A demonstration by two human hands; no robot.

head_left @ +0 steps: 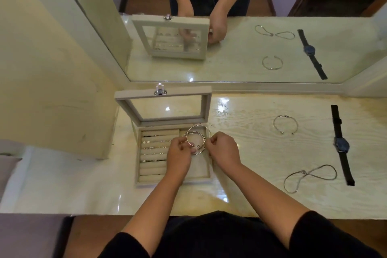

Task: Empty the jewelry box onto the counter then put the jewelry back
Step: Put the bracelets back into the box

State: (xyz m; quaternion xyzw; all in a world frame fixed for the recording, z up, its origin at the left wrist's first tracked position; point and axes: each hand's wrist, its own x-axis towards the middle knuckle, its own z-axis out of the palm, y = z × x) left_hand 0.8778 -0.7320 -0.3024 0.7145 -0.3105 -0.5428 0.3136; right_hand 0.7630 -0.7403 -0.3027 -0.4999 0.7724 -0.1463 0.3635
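Black sleeves (314,234) are seen nearest, with bare forearms stretched forward; a cluster of thin silver bangles (198,143) is pinched between both hands, gripped at its left edge by the left hand (179,153) and at its right edge by the right hand (225,150); the bangles are held over the right compartment of the open jewelry box (137,153), whose left side is filled with ring rolls (155,148); rightward on the counter (251,163) a chain necklace (303,172), a black watch (342,145) and a cuff bracelet (284,116) are laid apart; the box's glass lid (163,92) is raised before the mirror (230,58)
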